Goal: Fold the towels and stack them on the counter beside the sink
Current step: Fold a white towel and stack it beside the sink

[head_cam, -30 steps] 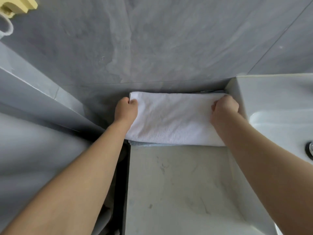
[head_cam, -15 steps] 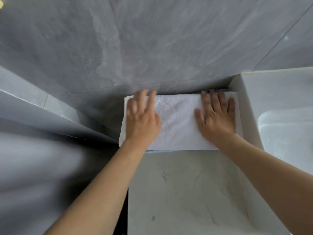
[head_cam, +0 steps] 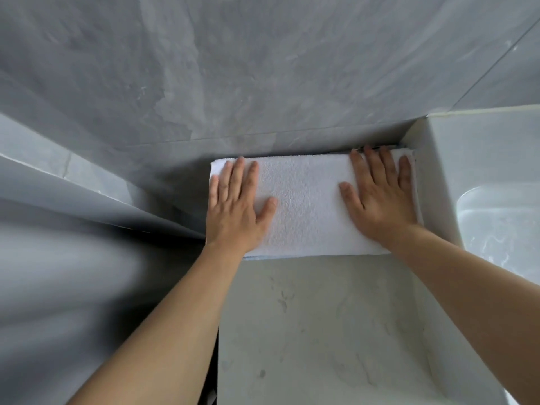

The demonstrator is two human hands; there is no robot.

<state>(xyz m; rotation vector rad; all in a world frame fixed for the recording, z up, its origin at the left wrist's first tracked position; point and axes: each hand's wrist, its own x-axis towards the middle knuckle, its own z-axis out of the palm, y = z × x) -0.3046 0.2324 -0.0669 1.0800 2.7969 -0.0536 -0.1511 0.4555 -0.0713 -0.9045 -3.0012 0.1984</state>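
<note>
The folded white fluffy towel [head_cam: 309, 206] lies at the back of the pale grey stone tabletop [head_cam: 321, 331]. Its far edge is against the grey tiled wall [head_cam: 263, 68]. Its right edge is just beside the white sink [head_cam: 482, 200]. A thin blue edge peeks out under its front edge. In front of the towel the tabletop is bare. The left hand [head_cam: 236, 209] lies flat on the towel's left end, fingers spread. The right hand [head_cam: 380, 197] lies flat on the right end, fingers spread too. Both arms reach straight forward.
</note>
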